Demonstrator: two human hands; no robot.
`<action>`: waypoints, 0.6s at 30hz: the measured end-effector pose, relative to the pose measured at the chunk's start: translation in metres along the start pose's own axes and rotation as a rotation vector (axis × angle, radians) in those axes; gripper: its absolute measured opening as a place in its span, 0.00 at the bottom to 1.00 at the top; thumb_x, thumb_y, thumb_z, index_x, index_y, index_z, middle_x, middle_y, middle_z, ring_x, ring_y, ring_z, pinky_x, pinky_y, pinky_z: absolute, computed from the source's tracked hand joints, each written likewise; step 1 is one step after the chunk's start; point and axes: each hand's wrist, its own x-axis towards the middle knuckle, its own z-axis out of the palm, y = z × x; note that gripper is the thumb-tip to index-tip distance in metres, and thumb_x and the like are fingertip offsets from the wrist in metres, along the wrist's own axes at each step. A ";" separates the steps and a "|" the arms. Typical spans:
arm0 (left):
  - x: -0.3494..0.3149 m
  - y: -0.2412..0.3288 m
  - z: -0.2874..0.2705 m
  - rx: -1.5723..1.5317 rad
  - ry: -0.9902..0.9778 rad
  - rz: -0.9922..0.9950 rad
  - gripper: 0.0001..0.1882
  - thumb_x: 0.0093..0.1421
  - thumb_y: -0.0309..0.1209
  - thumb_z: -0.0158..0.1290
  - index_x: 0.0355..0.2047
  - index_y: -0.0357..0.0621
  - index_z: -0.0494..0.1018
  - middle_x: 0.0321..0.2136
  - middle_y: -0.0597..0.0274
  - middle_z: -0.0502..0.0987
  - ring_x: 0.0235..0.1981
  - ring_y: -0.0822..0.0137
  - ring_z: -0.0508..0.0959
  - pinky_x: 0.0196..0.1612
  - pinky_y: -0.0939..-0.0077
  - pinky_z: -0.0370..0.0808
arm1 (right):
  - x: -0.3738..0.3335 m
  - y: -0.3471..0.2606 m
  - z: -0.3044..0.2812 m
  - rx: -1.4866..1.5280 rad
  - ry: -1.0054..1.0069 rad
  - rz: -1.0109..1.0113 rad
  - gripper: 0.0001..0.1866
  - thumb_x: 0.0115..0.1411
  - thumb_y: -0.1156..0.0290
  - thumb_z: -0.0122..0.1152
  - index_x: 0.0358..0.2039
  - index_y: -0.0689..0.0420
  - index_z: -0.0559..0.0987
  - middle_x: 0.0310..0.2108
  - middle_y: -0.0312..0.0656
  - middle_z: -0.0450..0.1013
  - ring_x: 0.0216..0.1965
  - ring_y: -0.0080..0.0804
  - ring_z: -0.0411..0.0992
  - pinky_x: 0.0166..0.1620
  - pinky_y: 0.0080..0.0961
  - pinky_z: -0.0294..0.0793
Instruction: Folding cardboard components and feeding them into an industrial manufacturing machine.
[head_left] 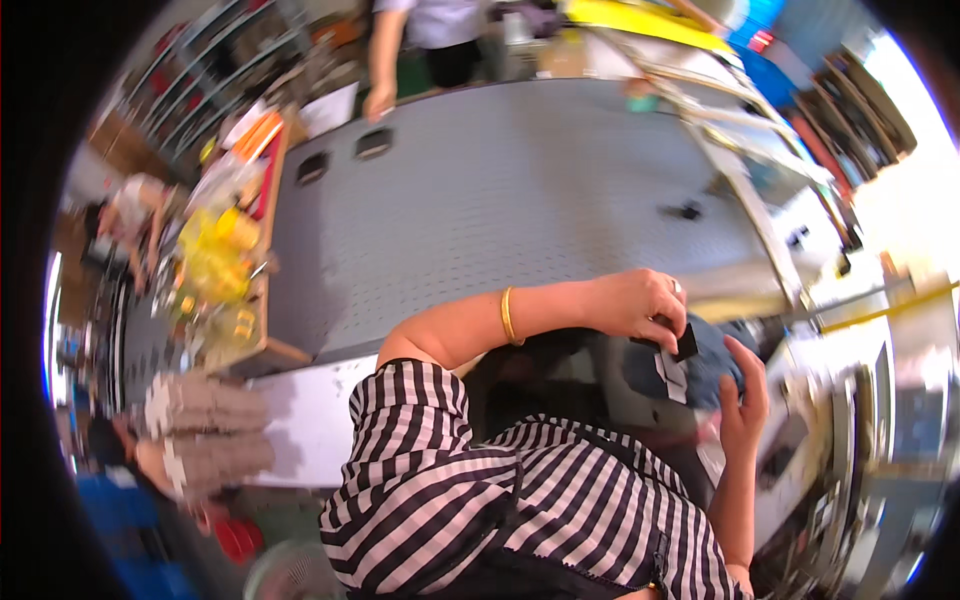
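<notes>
My left arm, with a gold bangle (508, 316) on it, reaches across to the right. My left hand (640, 304) is closed, its fingertips pinching a small flat black piece (686, 343). Just below that piece hangs a pale strip (673, 378), partly behind the fingers. My right hand (743, 397) is raised close by, with thumb and fingers apart and nothing seen in them. Beneath both hands lies a bundle of dark blue material (712, 358), whose kind I cannot make out.
A large grey table (450, 210) stretches ahead, with two dark flat pieces (375, 143) at its far left. Another person's hand (379, 103) is beside them. A metal frame (745, 195) stands at right. Yellow bags (213, 255) and stacked grey-brown pieces (215, 435) are on the left.
</notes>
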 end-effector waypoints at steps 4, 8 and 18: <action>0.103 0.057 0.079 -0.022 -0.187 0.274 0.08 0.53 0.34 0.64 0.29 0.45 0.79 0.28 0.60 0.78 0.34 0.60 0.77 0.41 0.67 0.72 | -0.078 0.007 -0.077 -0.166 0.009 0.101 0.19 0.54 0.76 0.63 0.49 0.59 0.78 0.52 0.46 0.73 0.56 0.44 0.68 0.59 0.36 0.65; 0.193 0.102 0.170 -0.189 -0.369 0.347 0.10 0.53 0.37 0.64 0.29 0.45 0.80 0.27 0.61 0.78 0.31 0.60 0.77 0.38 0.67 0.73 | -0.162 0.027 -0.157 -0.119 0.220 0.218 0.20 0.56 0.75 0.62 0.50 0.60 0.76 0.51 0.47 0.74 0.55 0.43 0.69 0.58 0.35 0.66; 0.297 0.119 0.321 -0.162 -0.680 0.256 0.19 0.47 0.34 0.69 0.40 0.50 0.79 0.43 0.60 0.75 0.49 0.59 0.71 0.53 0.63 0.68 | -0.249 0.050 -0.271 -0.259 0.596 0.378 0.26 0.54 0.69 0.67 0.54 0.58 0.75 0.48 0.42 0.75 0.50 0.36 0.71 0.55 0.31 0.68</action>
